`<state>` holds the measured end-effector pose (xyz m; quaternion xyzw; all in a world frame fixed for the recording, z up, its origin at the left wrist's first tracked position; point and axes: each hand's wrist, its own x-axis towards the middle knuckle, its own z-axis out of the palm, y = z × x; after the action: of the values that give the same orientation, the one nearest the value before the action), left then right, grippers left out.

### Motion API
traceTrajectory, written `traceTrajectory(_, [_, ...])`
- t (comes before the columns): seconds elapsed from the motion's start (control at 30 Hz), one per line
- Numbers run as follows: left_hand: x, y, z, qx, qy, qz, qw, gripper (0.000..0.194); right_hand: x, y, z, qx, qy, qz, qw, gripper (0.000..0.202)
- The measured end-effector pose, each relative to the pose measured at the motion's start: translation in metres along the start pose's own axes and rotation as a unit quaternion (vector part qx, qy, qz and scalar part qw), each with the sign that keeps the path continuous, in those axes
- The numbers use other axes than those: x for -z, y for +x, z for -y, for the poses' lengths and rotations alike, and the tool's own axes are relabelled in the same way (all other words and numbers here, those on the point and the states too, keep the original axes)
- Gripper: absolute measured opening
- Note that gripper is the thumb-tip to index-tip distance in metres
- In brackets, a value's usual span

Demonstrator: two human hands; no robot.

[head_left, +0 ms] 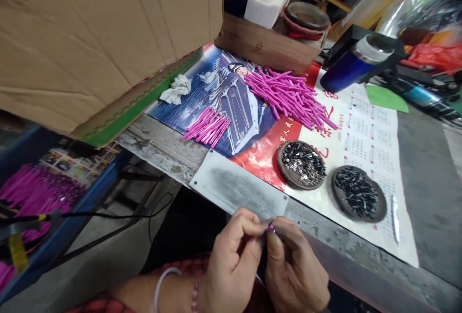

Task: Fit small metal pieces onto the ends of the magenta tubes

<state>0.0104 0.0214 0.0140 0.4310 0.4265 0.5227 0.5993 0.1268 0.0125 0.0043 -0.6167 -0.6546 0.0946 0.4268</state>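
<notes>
My left hand [234,260] and my right hand [298,265] meet fingertip to fingertip in front of the table's near edge. Between them shows the tip of a small pink piece [270,227], pinched by my right thumb and fingers. My left thumb and index finger press together beside it; whatever they grip is hidden. Beyond the hands lies a grey plate [238,185] with a dark smudge. To its right stand a round dish [301,165] of small metal rings and black pieces, and another dish [359,194] of black pieces.
A large pile of pink strips [288,96] and a smaller bundle [207,127] lie on the poster. A cardboard box [108,39] fills the upper left. A blue cup [355,63] leans at the back right. A blue bin [108,178] holds more pink strips at the left.
</notes>
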Motion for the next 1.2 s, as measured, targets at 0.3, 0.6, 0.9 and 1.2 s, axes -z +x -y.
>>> traceTrajectory(0.3, [0.000, -0.002, 0.000, -0.024, 0.025, 0.008, 0.999, 0.021, -0.007, 0.002, -0.003, 0.037, 0.014, -0.016, 0.999, 0.021])
traceTrajectory(0.6, [0.001, -0.005, 0.000, -0.019, 0.032, 0.014, 0.999, 0.016, -0.003, 0.011, 0.001, -0.003, 0.054, 0.049, 0.997, 0.034])
traceTrajectory(0.9, [0.005, -0.004, -0.002, -0.025, 0.012, 0.022, 0.999, 0.020, -0.001, 0.009, 0.009, 0.022, 0.071, 0.050, 0.996, 0.028])
traceTrajectory(1.2, [0.004, -0.006, -0.003, -0.020, 0.011, 0.042, 0.999, 0.017, 0.010, 0.023, 0.010, -0.088, 0.240, 0.178, 0.950, 0.049])
